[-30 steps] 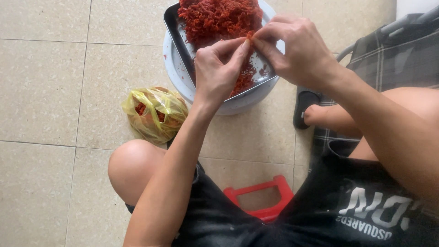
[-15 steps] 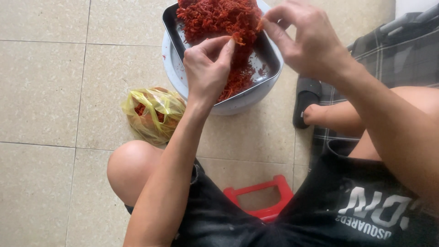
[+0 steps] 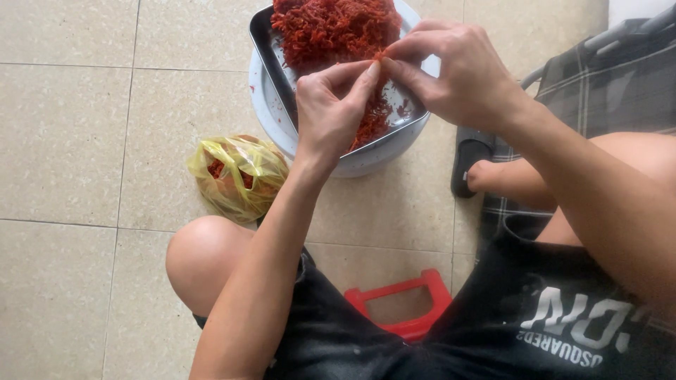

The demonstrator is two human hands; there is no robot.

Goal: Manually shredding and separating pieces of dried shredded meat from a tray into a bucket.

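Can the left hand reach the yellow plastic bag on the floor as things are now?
Probably yes. The yellow plastic bag lies on the tiles beside the left forearm, with nothing between them, but the left hand is busy pinching a small red piece with the right hand.

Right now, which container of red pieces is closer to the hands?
The metal tray, directly under both hands; the yellow plastic bag lies apart on the floor.

floor (image 3: pixel 77 127): beige tiles | on it: white basin (image 3: pixel 271 116), yellow plastic bag (image 3: pixel 236 176), red stool (image 3: pixel 401 309), dark slipper (image 3: pixel 468 158)
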